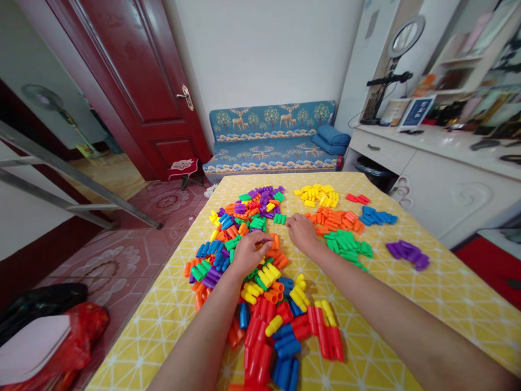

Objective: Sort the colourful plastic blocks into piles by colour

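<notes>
Taking twelve o'clock as the sofa side, I see two bare hands working close together but not touching. The right hand (302, 232) has its fingers curled down to the cloth, and a green bullet-shaped block (279, 218) lies just off its fingertips, between nine and ten o'clock. That block's long axis, the line of its joined lobes, runs roughly from nine to three, so one end faces the right hand, which is the nearer of the two. From the left hand (250, 254) the same block sits toward one o'clock, a little farther off. The left thumb and forefinger curve toward each other beside an orange bullet-shaped block (275, 241) at about two; whether either hand grips anything, I cannot tell from here. Farther out, a mixed heap of bullet-shaped blocks (220, 250) spreads beyond the left hand toward nine and ten. Around the right hand lie single-colour groups: a yellow pile (317, 194) at one, an orange pile (336, 218) between two and three, a green pile (348, 244) between three and four. All rest on a yellow tablecloth (142, 331), with the deer-patterned sofa (271, 152) at twelve.
</notes>
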Demonstrator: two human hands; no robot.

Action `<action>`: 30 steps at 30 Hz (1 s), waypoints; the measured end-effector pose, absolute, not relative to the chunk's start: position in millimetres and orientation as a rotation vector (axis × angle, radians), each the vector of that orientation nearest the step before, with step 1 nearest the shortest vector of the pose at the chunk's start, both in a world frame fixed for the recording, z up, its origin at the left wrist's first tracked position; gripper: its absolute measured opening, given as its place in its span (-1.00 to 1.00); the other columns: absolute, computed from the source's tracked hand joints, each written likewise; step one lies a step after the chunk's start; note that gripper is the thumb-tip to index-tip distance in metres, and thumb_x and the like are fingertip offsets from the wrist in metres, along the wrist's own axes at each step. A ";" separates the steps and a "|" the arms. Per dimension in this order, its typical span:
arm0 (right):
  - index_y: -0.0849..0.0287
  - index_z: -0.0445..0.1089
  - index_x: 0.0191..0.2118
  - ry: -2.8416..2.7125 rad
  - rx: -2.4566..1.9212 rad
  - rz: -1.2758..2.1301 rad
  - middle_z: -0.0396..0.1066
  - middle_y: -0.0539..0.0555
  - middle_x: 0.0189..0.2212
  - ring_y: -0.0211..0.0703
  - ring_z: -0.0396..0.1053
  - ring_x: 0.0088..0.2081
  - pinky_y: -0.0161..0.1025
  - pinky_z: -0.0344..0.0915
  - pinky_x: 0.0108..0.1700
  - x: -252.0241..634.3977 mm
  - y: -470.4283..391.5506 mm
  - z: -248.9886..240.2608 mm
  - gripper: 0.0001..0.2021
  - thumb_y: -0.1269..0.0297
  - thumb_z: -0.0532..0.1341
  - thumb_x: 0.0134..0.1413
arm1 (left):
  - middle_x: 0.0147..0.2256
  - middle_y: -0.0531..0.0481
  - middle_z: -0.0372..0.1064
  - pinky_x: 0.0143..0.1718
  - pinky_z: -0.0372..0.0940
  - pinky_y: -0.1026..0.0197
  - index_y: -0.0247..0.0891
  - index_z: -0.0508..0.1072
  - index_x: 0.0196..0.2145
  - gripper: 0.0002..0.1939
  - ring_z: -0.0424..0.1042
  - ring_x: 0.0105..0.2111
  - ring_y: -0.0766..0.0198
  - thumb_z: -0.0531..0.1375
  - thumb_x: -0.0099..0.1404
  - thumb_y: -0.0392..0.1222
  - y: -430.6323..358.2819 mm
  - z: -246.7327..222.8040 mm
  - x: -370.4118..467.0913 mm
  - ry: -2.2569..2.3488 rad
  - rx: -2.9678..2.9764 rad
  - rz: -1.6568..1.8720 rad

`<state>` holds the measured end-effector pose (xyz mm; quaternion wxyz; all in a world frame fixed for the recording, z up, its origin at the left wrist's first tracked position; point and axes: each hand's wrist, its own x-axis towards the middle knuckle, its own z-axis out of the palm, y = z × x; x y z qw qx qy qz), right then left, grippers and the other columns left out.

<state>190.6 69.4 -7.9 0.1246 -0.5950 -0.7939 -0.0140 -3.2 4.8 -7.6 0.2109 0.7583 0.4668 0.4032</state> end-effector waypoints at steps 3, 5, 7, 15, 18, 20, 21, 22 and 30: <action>0.22 0.34 0.02 -2.268 -1.639 -0.041 0.27 0.22 0.08 -0.04 0.23 0.07 -0.19 0.17 0.06 188.4 69.9 -12.3 -0.67 0.48 0.06 0.14 | -0.05 -0.09 0.45 -0.03 0.34 0.14 -0.17 0.53 -0.11 -0.75 0.43 -0.05 0.16 0.16 0.28 -0.22 3.6 -4.5 -3.8 1.301 2.166 1.085; 0.23 0.24 0.16 -2.269 -1.554 0.007 0.13 0.24 0.21 0.00 0.14 0.17 -0.15 0.11 0.14 184.0 75.6 -15.9 -0.55 0.44 0.12 0.12 | 0.07 -0.08 0.37 0.08 0.28 0.07 -0.11 0.50 -0.02 -0.69 0.35 0.07 0.12 0.17 0.28 -0.19 2.7 -2.6 -3.9 1.345 2.241 0.993; 0.22 0.17 0.22 -2.270 -1.514 0.081 0.11 0.24 0.23 0.03 0.09 0.21 -0.09 0.06 0.19 178.7 82.3 -19.6 -0.49 0.37 0.16 0.13 | 0.10 -0.06 0.35 0.14 0.23 0.02 -0.07 0.49 0.00 -0.67 0.31 0.10 0.10 0.18 0.28 -0.16 2.1 -1.1 -3.4 1.364 2.337 0.877; 0.15 0.38 -0.03 -2.246 -1.436 0.135 0.39 0.15 -0.06 -0.06 0.27 0.02 -0.19 0.17 0.05 171.4 76.1 -23.1 -0.71 0.39 0.19 0.10 | 0.06 0.00 0.41 0.10 0.25 0.06 -0.05 0.49 0.00 -0.68 0.37 0.03 0.12 0.15 0.31 -0.10 2.1 -0.1 -1.0 1.315 2.482 0.747; 0.12 0.41 -0.11 -2.185 -1.406 0.123 0.43 0.10 -0.15 -0.06 0.32 -0.06 -0.19 0.20 0.00 184.6 63.4 -18.0 -0.78 0.32 0.21 0.09 | 0.02 -0.01 0.43 0.07 0.26 0.08 -0.08 0.51 -0.03 -0.70 0.39 0.01 0.13 0.15 0.31 -0.08 2.1 -1.0 -1.3 1.319 2.454 0.770; 0.14 0.40 -0.10 -2.075 -1.418 0.100 0.44 0.10 -0.15 -0.06 0.34 -0.08 -0.17 0.22 0.00 201.7 55.3 -14.6 -0.77 0.28 0.20 0.09 | 0.02 -0.01 0.44 0.07 0.26 0.09 -0.09 0.52 -0.04 -0.70 0.39 0.00 0.14 0.15 0.31 -0.08 2.2 -1.5 -1.5 1.325 2.438 0.787; 0.16 0.39 -0.09 -2.011 -1.429 0.078 0.45 0.12 -0.14 -0.05 0.35 -0.07 -0.15 0.22 0.01 212.7 51.5 -13.2 -0.75 0.27 0.19 0.09 | 0.02 -0.02 0.44 0.06 0.27 0.09 -0.10 0.52 -0.05 -0.70 0.40 0.00 0.14 0.16 0.30 -0.08 2.3 -1.7 -1.6 1.327 2.432 0.795; 0.17 0.39 -0.07 -1.950 -1.447 0.052 0.45 0.14 -0.12 -0.03 0.36 -0.07 -0.13 0.23 0.02 225.1 47.9 -12.1 -0.73 0.26 0.19 0.09 | 0.01 -0.02 0.44 0.06 0.27 0.10 -0.10 0.52 -0.05 -0.71 0.40 0.00 0.14 0.16 0.30 -0.08 2.5 -1.9 -1.7 1.326 2.428 0.798; 0.14 0.43 -0.10 -1.703 -1.668 -0.160 0.48 0.15 -0.17 0.06 0.40 -0.12 -0.05 0.28 -0.07 316.8 17.9 -7.2 -0.67 0.13 0.19 0.01 | 0.01 -0.02 0.44 0.06 0.27 0.10 -0.10 0.53 -0.06 -0.71 0.40 0.00 0.14 0.14 0.31 -0.07 2.8 -3.5 -2.1 1.332 2.422 0.795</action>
